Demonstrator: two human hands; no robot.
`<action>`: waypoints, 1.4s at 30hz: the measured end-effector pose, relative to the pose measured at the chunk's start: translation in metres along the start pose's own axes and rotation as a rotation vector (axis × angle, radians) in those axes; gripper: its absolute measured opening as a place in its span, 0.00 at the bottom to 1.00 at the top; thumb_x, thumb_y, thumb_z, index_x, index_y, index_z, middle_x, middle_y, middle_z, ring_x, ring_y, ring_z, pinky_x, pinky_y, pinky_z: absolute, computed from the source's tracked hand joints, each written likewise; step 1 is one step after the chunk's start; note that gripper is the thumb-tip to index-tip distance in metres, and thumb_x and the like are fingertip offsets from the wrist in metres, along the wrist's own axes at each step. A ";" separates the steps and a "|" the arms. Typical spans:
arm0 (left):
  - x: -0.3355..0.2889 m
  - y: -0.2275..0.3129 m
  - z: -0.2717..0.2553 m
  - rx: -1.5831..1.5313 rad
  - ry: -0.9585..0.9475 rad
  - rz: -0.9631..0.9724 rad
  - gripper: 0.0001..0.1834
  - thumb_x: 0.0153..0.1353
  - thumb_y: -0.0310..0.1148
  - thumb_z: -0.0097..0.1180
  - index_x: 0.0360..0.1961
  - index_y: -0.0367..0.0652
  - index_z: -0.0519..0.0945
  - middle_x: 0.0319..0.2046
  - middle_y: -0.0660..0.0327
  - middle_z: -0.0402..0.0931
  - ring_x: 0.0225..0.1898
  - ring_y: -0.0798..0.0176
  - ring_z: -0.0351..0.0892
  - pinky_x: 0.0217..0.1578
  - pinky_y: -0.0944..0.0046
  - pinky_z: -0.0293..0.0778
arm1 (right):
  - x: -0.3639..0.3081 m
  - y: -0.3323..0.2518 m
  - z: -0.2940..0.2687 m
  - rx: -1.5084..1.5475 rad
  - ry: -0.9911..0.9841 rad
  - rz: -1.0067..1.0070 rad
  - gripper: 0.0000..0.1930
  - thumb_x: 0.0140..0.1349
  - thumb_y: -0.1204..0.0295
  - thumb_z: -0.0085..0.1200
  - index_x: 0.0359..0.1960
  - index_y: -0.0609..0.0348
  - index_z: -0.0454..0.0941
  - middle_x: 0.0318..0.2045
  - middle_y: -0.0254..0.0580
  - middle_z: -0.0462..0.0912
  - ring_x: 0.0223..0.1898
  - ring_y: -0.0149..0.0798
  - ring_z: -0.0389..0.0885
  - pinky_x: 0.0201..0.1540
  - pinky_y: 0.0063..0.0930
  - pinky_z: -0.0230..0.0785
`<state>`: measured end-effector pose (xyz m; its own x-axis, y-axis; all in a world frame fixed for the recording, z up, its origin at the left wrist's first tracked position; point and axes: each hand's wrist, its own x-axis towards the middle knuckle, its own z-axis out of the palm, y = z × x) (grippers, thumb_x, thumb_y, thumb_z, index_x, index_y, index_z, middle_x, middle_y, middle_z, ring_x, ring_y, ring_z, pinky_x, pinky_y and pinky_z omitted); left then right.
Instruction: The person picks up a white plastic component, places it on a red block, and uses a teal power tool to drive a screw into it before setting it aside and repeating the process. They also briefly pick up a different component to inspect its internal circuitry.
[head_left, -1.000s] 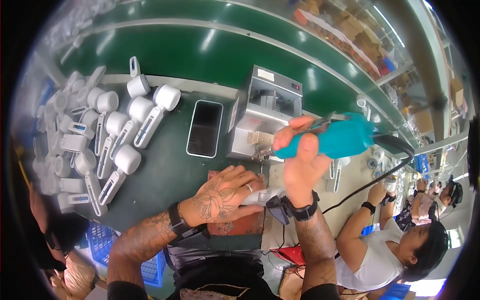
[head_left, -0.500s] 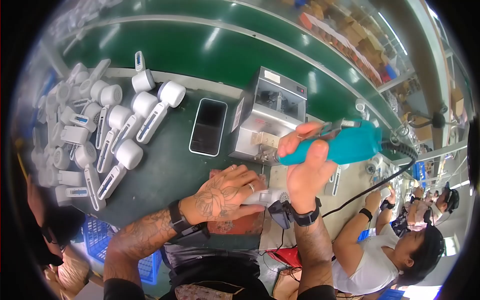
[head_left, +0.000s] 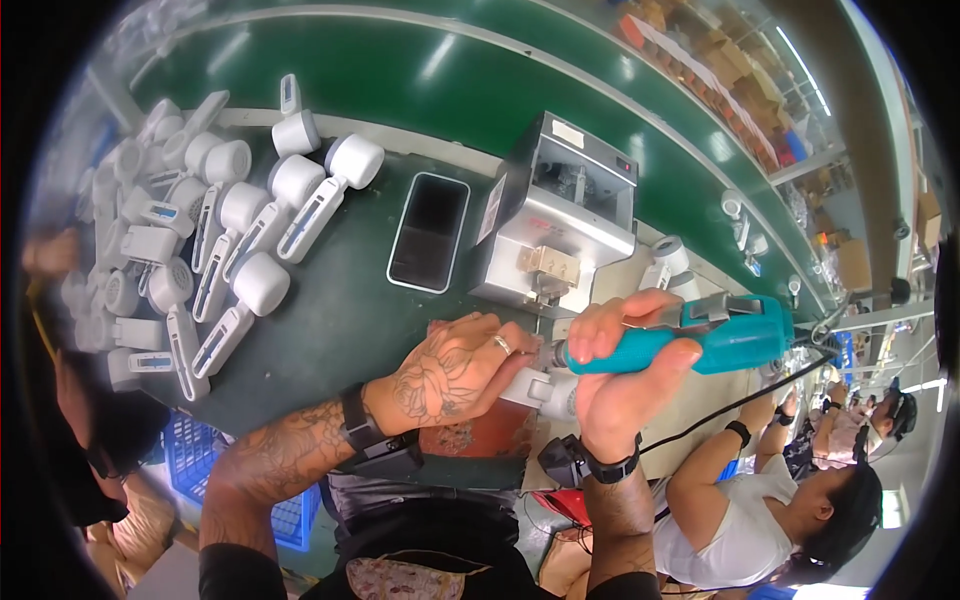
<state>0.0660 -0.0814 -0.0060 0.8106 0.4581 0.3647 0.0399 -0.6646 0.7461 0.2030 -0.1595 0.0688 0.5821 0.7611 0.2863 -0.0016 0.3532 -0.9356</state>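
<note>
In my right hand (head_left: pixel 625 385) is a teal electric screwdriver (head_left: pixel 735 335), its tip pointing left and its black cord trailing off right. My left hand (head_left: pixel 450 370) has its fingers drawn together at the screwdriver's tip; whatever they pinch is too small or hidden to make out. Just below those fingertips lies a white handheld device (head_left: pixel 548 392) with a round head, its handle end partly covered by the left hand. It rests at the edge of a reddish-brown mat (head_left: pixel 470 440).
Behind my hands stands a grey metal machine (head_left: pixel 560 215) with a clear window. A phone (head_left: pixel 430 230) lies left of it. Several white devices (head_left: pixel 262 285) crowd the table's left side. A green conveyor belt (head_left: pixel 400 75) runs behind. A co-worker (head_left: pixel 745 510) sits at right; a blue crate (head_left: pixel 195 465) is below left.
The screwdriver's tip has come away from the machine's front, down to the white device. My left fingers have lifted off the device and closed in at the tip. The view has shifted slightly.
</note>
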 end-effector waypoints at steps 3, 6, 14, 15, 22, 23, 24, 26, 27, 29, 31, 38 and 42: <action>0.000 -0.001 0.000 -0.026 0.015 0.034 0.11 0.59 0.24 0.60 0.42 0.42 0.74 0.34 0.57 0.76 0.37 0.51 0.78 0.35 0.53 0.72 | -0.003 0.000 -0.003 0.072 -0.020 -0.010 0.37 0.59 0.29 0.46 0.43 0.55 0.68 0.20 0.34 0.68 0.22 0.33 0.66 0.27 0.30 0.61; -0.001 -0.003 0.001 -0.035 0.062 0.070 0.11 0.59 0.24 0.60 0.42 0.42 0.74 0.33 0.56 0.75 0.36 0.51 0.77 0.35 0.52 0.71 | -0.004 0.003 0.004 0.020 -0.016 -0.002 0.37 0.58 0.29 0.46 0.43 0.55 0.68 0.20 0.34 0.68 0.21 0.33 0.66 0.27 0.30 0.61; -0.001 -0.005 0.004 -0.048 0.052 0.063 0.11 0.58 0.24 0.60 0.41 0.41 0.74 0.33 0.55 0.75 0.35 0.50 0.77 0.34 0.53 0.71 | -0.005 0.000 0.004 0.022 -0.002 -0.027 0.38 0.58 0.29 0.47 0.42 0.56 0.67 0.19 0.35 0.68 0.21 0.33 0.66 0.26 0.30 0.62; -0.002 -0.006 0.004 -0.037 0.068 0.088 0.11 0.58 0.24 0.60 0.41 0.41 0.74 0.33 0.55 0.75 0.35 0.50 0.78 0.34 0.53 0.71 | -0.005 -0.001 0.007 0.007 0.006 -0.023 0.38 0.58 0.29 0.48 0.42 0.57 0.67 0.19 0.36 0.68 0.20 0.33 0.66 0.25 0.30 0.62; -0.001 -0.003 0.002 -0.031 0.069 0.080 0.12 0.57 0.24 0.61 0.42 0.42 0.74 0.33 0.56 0.76 0.34 0.50 0.78 0.31 0.53 0.71 | -0.007 0.000 0.005 -0.064 -0.007 -0.064 0.38 0.58 0.29 0.47 0.42 0.57 0.66 0.19 0.35 0.68 0.20 0.33 0.66 0.24 0.30 0.61; -0.001 -0.002 0.000 -0.029 0.053 0.068 0.12 0.57 0.24 0.61 0.42 0.42 0.74 0.34 0.56 0.76 0.35 0.50 0.78 0.32 0.53 0.71 | -0.007 0.000 0.007 -0.069 -0.004 -0.062 0.38 0.58 0.29 0.48 0.42 0.57 0.66 0.19 0.35 0.68 0.20 0.33 0.66 0.24 0.30 0.61; -0.001 -0.002 0.000 -0.026 0.036 0.055 0.12 0.57 0.24 0.61 0.41 0.42 0.74 0.34 0.55 0.76 0.35 0.50 0.78 0.32 0.53 0.72 | -0.008 -0.001 0.007 -0.074 -0.001 -0.061 0.38 0.57 0.29 0.48 0.42 0.57 0.66 0.19 0.35 0.68 0.20 0.33 0.66 0.24 0.30 0.62; -0.001 -0.002 0.000 -0.024 0.039 0.062 0.12 0.57 0.24 0.61 0.42 0.42 0.74 0.34 0.56 0.76 0.35 0.50 0.78 0.32 0.53 0.72 | -0.008 -0.002 0.006 -0.047 0.000 -0.063 0.38 0.57 0.29 0.48 0.42 0.57 0.66 0.18 0.35 0.68 0.20 0.33 0.66 0.24 0.30 0.62; -0.001 -0.003 0.001 -0.021 0.043 0.068 0.12 0.58 0.24 0.61 0.42 0.42 0.74 0.34 0.56 0.76 0.35 0.50 0.78 0.32 0.53 0.72 | -0.008 -0.003 0.005 -0.019 0.001 -0.066 0.38 0.57 0.29 0.48 0.42 0.57 0.66 0.18 0.35 0.69 0.19 0.33 0.67 0.24 0.30 0.62; -0.001 -0.004 0.000 -0.030 0.051 0.079 0.12 0.58 0.24 0.61 0.42 0.42 0.73 0.34 0.56 0.76 0.35 0.50 0.78 0.32 0.53 0.72 | -0.007 -0.002 0.008 -0.035 0.003 -0.061 0.38 0.58 0.29 0.48 0.42 0.57 0.66 0.18 0.35 0.68 0.19 0.34 0.67 0.24 0.30 0.62; -0.001 -0.004 0.001 -0.039 0.061 0.091 0.12 0.58 0.24 0.61 0.42 0.42 0.73 0.34 0.56 0.76 0.35 0.49 0.78 0.32 0.53 0.72 | -0.007 -0.001 0.009 -0.053 0.004 -0.058 0.38 0.58 0.29 0.48 0.42 0.57 0.66 0.18 0.35 0.68 0.19 0.34 0.67 0.24 0.30 0.62; -0.001 -0.002 0.002 -0.001 0.025 0.071 0.13 0.58 0.25 0.61 0.43 0.41 0.73 0.37 0.58 0.78 0.37 0.51 0.79 0.34 0.53 0.73 | -0.007 -0.001 0.006 -0.060 -0.008 -0.037 0.38 0.57 0.29 0.49 0.42 0.58 0.66 0.18 0.36 0.68 0.20 0.34 0.67 0.24 0.31 0.62; -0.002 -0.001 0.001 -0.053 0.022 0.029 0.17 0.56 0.31 0.66 0.44 0.42 0.73 0.41 0.61 0.80 0.40 0.54 0.80 0.36 0.51 0.74 | -0.012 -0.003 0.002 -0.086 0.009 -0.047 0.38 0.57 0.29 0.48 0.42 0.58 0.66 0.18 0.36 0.68 0.20 0.34 0.67 0.24 0.30 0.62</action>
<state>0.0652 -0.0822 -0.0074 0.7978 0.4525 0.3984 -0.0146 -0.6461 0.7631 0.1945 -0.1689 0.0687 0.5871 0.7399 0.3285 0.0954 0.3397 -0.9357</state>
